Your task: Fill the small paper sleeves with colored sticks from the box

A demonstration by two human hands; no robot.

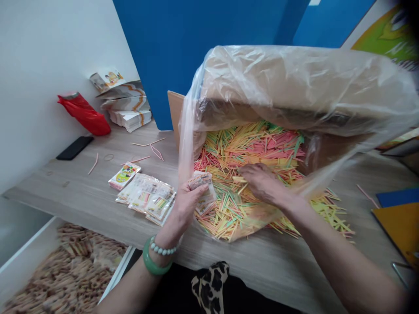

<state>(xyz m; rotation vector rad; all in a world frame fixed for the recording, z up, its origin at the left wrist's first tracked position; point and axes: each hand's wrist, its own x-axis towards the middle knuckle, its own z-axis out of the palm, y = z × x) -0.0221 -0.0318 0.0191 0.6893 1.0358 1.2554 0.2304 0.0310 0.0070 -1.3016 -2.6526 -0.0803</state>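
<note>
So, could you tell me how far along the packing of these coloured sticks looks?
Done: several filled packets lie together on the table. In hand: the left hand holds a small packet at the bag's mouth, while the right hand reaches into the loose sticks. Left: the plastic-lined box holds a large heap, so most remains.

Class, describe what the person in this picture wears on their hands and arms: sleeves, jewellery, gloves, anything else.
Both forearms are bare, with no sleeves or gloves in view. The left hand has two bracelets at the wrist: a smooth green bangle and a string of pale round beads. The right hand wears nothing visible.
</note>
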